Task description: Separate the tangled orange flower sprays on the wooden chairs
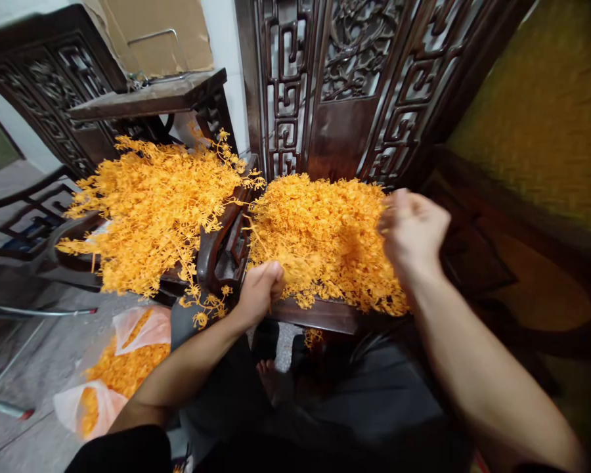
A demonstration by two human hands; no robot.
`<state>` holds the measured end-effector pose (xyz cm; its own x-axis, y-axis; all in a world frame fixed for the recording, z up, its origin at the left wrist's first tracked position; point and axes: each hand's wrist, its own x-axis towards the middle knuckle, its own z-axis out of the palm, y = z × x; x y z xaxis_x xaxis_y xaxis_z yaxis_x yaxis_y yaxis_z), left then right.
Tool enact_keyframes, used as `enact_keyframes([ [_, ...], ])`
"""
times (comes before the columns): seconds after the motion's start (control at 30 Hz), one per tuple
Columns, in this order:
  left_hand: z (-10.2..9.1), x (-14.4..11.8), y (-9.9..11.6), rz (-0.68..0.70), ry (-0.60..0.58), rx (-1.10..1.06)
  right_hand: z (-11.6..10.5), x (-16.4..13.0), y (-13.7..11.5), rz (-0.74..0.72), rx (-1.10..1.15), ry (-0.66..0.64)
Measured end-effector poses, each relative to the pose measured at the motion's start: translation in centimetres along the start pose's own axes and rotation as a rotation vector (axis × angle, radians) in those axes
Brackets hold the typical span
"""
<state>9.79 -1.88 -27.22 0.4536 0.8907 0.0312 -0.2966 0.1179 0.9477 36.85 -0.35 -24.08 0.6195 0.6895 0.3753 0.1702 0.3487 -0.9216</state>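
Bag (103,394) — orange sprigs (128,368) inside

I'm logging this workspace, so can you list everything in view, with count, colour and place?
sprig heap: one, orange, on the dark wooden seat in front of the person
second sprig heap: one, orange, on the seat to the left
armrest: one, dark wood, between the two heaps
carved screen: one, dark brown, behind the heaps
plastic bag: one, clear, holding orange pieces, on the floor lower left
cardboard: one sheet, brown, top left
left hand: closed on sprigs at the near heap's front edge
right hand: blurred, fist-like, over the near heap's right side
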Motion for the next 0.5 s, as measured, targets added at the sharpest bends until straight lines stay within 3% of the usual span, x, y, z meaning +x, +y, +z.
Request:
enact_keyframes([
  [0.07, -0.3, 0.0, 0.2, -0.004, 0.003, -0.050, -2.1, 2.1, 0.7, 0.215, 0.159, -0.002],
  [0.17, -0.4, 0.4, 0.5, 0.003, -0.011, -0.064, -2.6, 1.3, 0.6, 0.413, 0.199, -0.231],
  [0.37, 0.5, 0.7, 0.3, 0.012, -0.026, -0.073, 3.1, -5.2, -0.8, 0.418, 0.153, -0.579],
  [0.43, 0.8, 0.6, 0.3, 0.005, -0.031, -0.070, 3.8, -4.9, -0.4, 0.366, 0.078, -0.542],
  [0.5, 0.9, 0.6, 0.5, 0.002, -0.020, -0.090, 3.1, -2.7, 0.4, 0.338, 0.048, -0.309],
])
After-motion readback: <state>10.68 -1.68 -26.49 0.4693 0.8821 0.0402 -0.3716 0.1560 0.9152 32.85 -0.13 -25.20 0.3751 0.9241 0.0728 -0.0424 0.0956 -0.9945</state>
